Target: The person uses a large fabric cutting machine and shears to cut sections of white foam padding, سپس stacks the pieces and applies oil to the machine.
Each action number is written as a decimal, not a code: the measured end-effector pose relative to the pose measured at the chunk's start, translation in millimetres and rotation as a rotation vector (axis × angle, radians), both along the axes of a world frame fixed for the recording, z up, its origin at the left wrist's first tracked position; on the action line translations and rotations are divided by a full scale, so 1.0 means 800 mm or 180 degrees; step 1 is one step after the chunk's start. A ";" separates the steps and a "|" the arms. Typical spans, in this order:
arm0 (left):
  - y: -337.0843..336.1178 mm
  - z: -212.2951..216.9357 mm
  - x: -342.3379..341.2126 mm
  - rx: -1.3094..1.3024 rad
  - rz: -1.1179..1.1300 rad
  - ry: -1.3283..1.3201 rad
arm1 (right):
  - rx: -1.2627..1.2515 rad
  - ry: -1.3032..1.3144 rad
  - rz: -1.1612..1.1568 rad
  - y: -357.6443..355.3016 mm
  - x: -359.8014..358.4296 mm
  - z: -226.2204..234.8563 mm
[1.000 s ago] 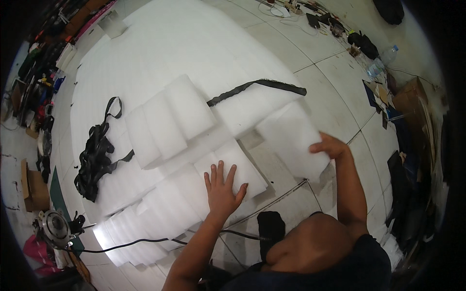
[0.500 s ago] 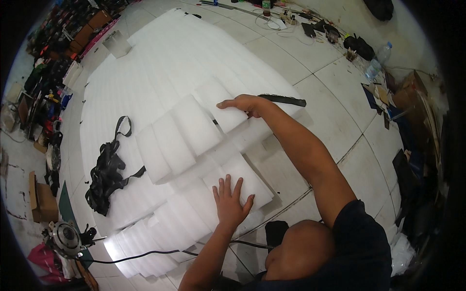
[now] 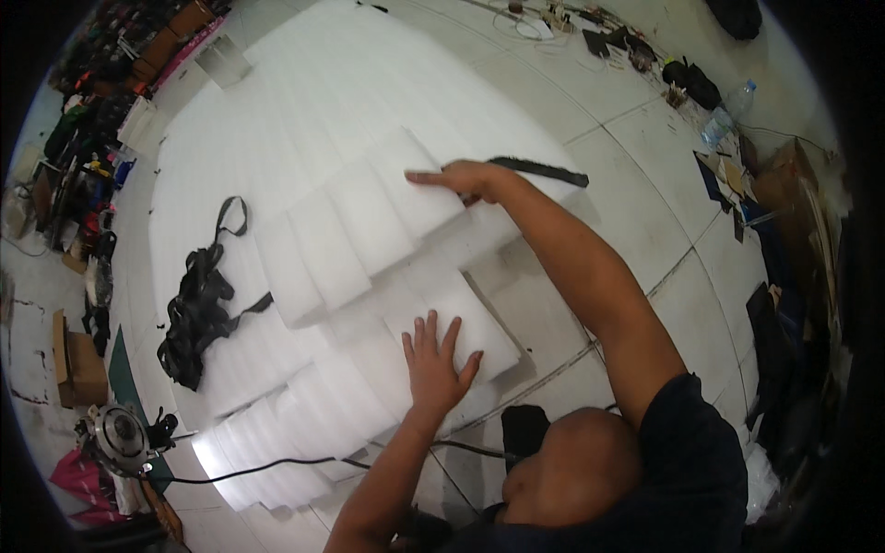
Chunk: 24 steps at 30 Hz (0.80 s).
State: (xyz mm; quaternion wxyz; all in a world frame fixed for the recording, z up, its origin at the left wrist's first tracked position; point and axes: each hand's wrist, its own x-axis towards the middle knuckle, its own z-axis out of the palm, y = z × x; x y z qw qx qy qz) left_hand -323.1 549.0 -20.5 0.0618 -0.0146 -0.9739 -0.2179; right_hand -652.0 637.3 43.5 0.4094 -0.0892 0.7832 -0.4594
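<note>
White foam sheets (image 3: 369, 101) lie spread over the floor, with a row of smaller overlapping foam pieces on top. My right hand (image 3: 468, 180) grips the right-end foam piece (image 3: 419, 198) of the upper row, its thumb side over the top and other fingers curled at the edge, partly hidden. My left hand (image 3: 433, 369) rests flat with fingers spread on a lower foam stack (image 3: 479, 332) nearer me. A tangled black strap (image 3: 198, 313) lies on the foam to the left. Beyond my right wrist is a black strip (image 3: 544, 171).
A clear block-like object (image 3: 223, 63) stands at the far left of the foam. A round-faced device (image 3: 124, 438) with a black cord (image 3: 249, 473) sits lower left. Clutter lines the left side; a plastic bottle (image 3: 728, 115) and cardboard (image 3: 788, 184) stand at right.
My right hand has brought the end foam piece against its neighbour, and the dark gap between them is gone. My left hand stays flat on the lower stack. The view has shifted slightly.
</note>
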 end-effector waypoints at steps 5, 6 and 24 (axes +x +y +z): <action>-0.021 0.030 0.011 0.0270 0.0317 0.0287 | -0.0196 0.1664 -0.0856 0.063 0.067 0.016; -0.029 0.032 0.016 0.0256 0.0490 0.0409 | -0.0503 0.1874 -0.0868 0.087 0.096 0.031; -0.068 -0.013 0.055 -0.0161 0.0967 0.0191 | -0.0591 -0.1284 0.0113 0.102 0.266 -0.101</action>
